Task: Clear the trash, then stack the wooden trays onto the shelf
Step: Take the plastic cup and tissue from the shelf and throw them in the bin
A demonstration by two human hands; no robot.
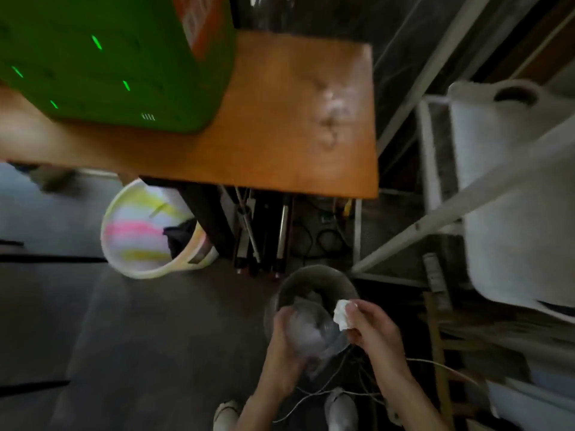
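Head view: left hand grips clear bottle, right hand pinches tissue; no legible writing.

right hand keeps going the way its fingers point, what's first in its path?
The right hand, pinching a crumpled white tissue, points up-left in the frame. First in line looks like the clear plastic container held by the left hand, above the round grey bin. Depth is unclear.

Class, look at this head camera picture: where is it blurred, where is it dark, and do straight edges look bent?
Head view: motion blur smears everything, worst on the green box and striped bucket; the floor and the space under the wooden table are dim; the shelf rails splay from wide-angle distortion; the left hand holding a clear bag and the right hand holding a white tissue are soft.
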